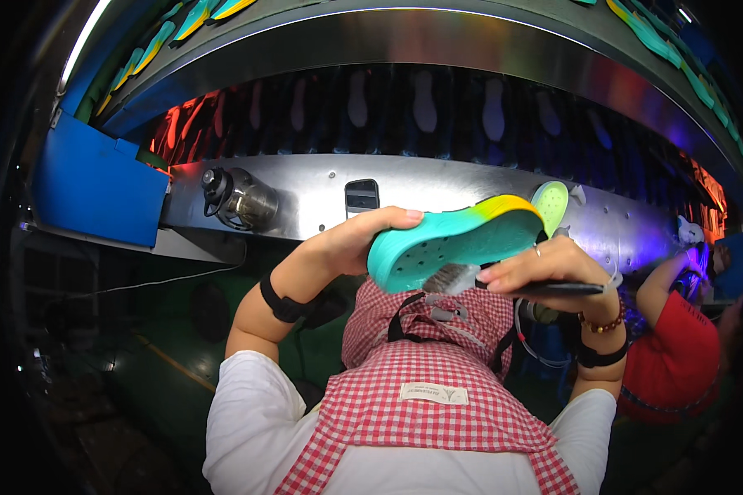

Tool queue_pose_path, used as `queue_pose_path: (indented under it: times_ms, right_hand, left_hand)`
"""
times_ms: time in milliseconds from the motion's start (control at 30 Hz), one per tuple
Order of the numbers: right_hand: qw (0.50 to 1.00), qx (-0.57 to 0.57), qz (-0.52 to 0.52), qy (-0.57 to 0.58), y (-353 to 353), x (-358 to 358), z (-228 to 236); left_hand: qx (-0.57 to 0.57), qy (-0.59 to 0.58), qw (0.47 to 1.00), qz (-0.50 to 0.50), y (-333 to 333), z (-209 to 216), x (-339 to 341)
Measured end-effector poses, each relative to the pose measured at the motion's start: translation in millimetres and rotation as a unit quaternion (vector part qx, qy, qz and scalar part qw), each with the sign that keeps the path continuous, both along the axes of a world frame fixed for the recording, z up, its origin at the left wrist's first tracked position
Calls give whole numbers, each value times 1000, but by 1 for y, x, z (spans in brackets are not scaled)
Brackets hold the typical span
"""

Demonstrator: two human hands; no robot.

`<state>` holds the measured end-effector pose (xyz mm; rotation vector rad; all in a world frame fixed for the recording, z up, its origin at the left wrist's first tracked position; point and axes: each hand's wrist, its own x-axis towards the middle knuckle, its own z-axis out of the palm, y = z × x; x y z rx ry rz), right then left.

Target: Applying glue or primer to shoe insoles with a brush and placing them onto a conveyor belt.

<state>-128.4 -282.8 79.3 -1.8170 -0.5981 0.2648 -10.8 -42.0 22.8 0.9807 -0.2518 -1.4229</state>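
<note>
My left hand (359, 235) grips the toe end of a teal and yellow foam shoe sole (462, 235), thumb on its upper edge. The sole is tilted, so its hollow inner side with small dark holes shows. In my right hand (553, 268) is a brush (452, 279) with a black handle and pale, wet-looking bristles. Its bristles lie against the sole's lower inner edge, close to the toe. The fingers of my left hand behind the sole are hidden.
Beyond my hands runs a metal ledge (289, 186) with a dark flask (243, 200), a phone (362, 196) and a light green perforated piece (551, 205). Dark sole shapes (423, 103) hang behind it. More teal soles (153, 48) lie on the upper belt. A person in red (673, 359) works at the right.
</note>
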Motion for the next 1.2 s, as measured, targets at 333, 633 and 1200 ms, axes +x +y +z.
queue_pose_path:
  times_ms: [333, 633, 1200]
  right_hand:
    - [997, -28, -69, -37, 3, -19, 1]
    - [955, 54, -290, 39, 34, 8, -23]
    - [973, -1, -168, -160, 63, 12, -22]
  left_hand:
    - [-115, -7, 989, 96, 39, 6, 19]
    - [-335, 174, 898, 227, -37, -39, -17]
    - [-337, 115, 864, 355, -40, -33, -23]
